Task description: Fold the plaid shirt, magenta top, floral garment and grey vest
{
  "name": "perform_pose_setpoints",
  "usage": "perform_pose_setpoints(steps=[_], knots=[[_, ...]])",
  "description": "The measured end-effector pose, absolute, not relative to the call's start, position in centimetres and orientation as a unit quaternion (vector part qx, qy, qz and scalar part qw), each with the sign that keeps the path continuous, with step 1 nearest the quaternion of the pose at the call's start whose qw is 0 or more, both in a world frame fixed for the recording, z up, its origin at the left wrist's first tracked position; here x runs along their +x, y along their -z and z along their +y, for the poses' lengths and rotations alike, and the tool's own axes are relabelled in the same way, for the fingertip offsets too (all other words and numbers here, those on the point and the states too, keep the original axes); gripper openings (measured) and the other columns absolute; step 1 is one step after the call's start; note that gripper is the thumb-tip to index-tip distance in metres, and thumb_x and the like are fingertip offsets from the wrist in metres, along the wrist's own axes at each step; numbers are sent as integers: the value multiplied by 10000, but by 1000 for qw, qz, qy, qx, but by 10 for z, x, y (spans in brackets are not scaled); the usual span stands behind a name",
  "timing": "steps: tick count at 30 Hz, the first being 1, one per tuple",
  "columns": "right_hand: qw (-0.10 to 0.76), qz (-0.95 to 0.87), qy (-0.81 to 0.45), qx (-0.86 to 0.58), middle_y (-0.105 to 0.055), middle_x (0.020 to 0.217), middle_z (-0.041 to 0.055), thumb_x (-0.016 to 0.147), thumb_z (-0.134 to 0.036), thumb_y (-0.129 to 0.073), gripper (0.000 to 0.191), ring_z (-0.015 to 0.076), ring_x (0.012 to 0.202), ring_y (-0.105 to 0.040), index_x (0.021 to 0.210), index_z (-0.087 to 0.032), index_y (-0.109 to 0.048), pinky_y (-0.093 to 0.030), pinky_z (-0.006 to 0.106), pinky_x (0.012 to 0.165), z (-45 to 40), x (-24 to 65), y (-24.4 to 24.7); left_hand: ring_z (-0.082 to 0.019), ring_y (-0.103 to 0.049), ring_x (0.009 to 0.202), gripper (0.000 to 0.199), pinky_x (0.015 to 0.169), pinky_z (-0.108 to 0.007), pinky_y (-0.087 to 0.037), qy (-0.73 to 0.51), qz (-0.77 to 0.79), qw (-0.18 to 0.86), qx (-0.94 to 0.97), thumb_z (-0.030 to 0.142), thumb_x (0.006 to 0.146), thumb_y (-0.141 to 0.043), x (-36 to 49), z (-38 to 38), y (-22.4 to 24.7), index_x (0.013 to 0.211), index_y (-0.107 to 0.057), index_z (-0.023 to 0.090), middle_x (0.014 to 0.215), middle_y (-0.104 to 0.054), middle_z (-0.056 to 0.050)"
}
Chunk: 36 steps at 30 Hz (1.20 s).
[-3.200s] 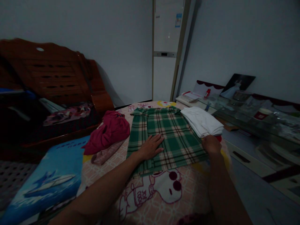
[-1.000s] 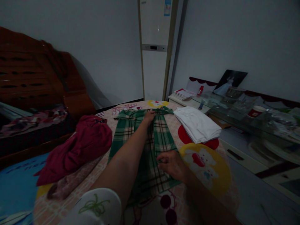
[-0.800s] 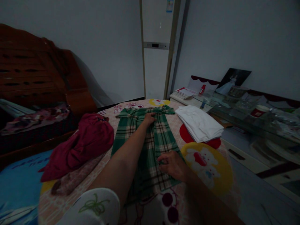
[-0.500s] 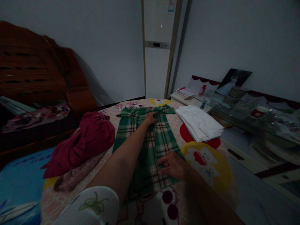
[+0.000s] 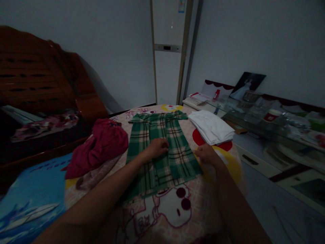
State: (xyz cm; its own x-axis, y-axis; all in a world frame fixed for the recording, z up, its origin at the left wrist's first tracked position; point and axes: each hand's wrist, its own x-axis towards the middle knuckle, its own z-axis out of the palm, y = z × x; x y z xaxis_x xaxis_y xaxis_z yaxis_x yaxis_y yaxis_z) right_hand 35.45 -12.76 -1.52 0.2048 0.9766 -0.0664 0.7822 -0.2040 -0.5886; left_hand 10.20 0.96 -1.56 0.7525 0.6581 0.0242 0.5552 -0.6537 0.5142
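A green plaid shirt (image 5: 176, 159) lies spread on the patterned cloth, its sleeves folded out at the far end. My left hand (image 5: 158, 148) is over the middle of the shirt, its fingers curled together at the front edge. At the shirt's right side, my right hand (image 5: 207, 155) is closed, thumb and fingers pinched at the side edge. The fabric inside each grip is mostly hidden by the fingers.
A crumpled dark red garment (image 5: 99, 147) lies to the left, and folded white cloth (image 5: 212, 127) to the right. Beyond stand a wooden bench (image 5: 38, 74), a tall white air conditioner (image 5: 167, 74) and a glass-topped cabinet (image 5: 250, 112) with a paper cup (image 5: 271, 116).
My left hand has come back from the shirt's collar end to its middle. My right hand has moved outward and away to the right edge, its fingers now closed. The shirt lies flatter near the collar.
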Motion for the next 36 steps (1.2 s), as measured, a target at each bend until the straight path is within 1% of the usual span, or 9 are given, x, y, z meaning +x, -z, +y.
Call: perform_pose_setpoints(steps=[5, 12, 15, 18, 22, 26, 29, 32, 36], knots=[[193, -586, -355, -702, -480, 376, -29, 777, -382, -619, 375, 97, 360, -437, 487, -187, -484, -316, 215, 415, -139, 350, 6, -150, -661, 668, 98, 643, -246, -495, -142, 346, 307, 875, 174, 774, -636, 100, -28, 27, 869, -649, 193, 706, -690, 13], [244, -535, -420, -691, -525, 411, -45, 732, -393, -646, 300, 79, 341, -431, 565, -181, -514, -298, 189, 364, -145, 352, 7, -124, -601, 548, 137, 544, -230, -481, -127, 315, 421, 841, 195, 814, -565, 102, -22, 37, 934, -625, 169, 628, -617, 35], [272, -509, -414, -704, -520, 407, -41, 719, -384, -646, 293, 83, 329, -434, 545, -182, -523, -290, 189, 339, -150, 356, 9, -140, -619, 682, 183, 661, -253, -506, -136, 271, 335, 892, 127, 759, -584, 99, -23, 34, 919, -663, 167, 723, -631, 8], [304, -492, -387, -718, -534, 418, -28, 692, -368, -664, 282, 88, 335, -452, 531, -180, -529, -310, 192, 341, -156, 354, 10, -195, -615, 933, 335, 838, -313, -505, -163, 197, 234, 938, 43, 686, -579, 95, -33, 24, 976, -682, 175, 969, -644, -53], [399, -461, -341, -716, -548, 444, -30, 648, -348, -670, 215, 97, 368, -478, 576, -175, -564, -343, 200, 366, -169, 346, 18, -223, -544, 1121, 490, 968, -344, -461, -152, 44, 176, 972, -14, 655, -529, 91, -50, 18, 1093, -629, 181, 1189, -589, -88], [516, -417, -290, -690, -626, 565, -8, 617, -348, -668, 209, 123, 473, -553, 704, -160, -637, -428, 228, 453, -184, 342, 36, -202, -569, 1037, 387, 918, -321, -475, -137, 0, 139, 981, -13, 745, -481, 95, -53, 26, 1052, -614, 181, 1060, -624, -72], [544, -429, -235, -682, -694, 697, 40, 658, -371, -665, 243, 165, 596, -629, 771, -155, -676, -504, 279, 567, -191, 340, 46, -197, -592, 984, 248, 858, -306, -492, -158, -4, 115, 981, 64, 844, -501, 101, -51, 33, 1013, -633, 188, 997, -650, -59], [512, -537, -177, -646, -729, 1011, 114, 711, -418, -705, 347, 248, 920, -682, 945, -161, -715, -542, 374, 795, -193, 332, 50, -195, -615, 975, 189, 832, -305, -504, -225, 25, 111, 968, 149, 906, -515, 106, -51, 35, 1024, -655, 199, 1003, -675, -58], [403, -694, -64, -592, -531, 1409, 187, 682, -523, -787, 693, 331, 1292, -499, 1258, -171, -628, -403, 501, 1059, -188, 312, 55, -180, -644, 917, 164, 801, -300, -522, -314, 62, 118, 940, 175, 918, -531, 109, -53, 33, 1009, -666, 188, 970, -685, -63]])
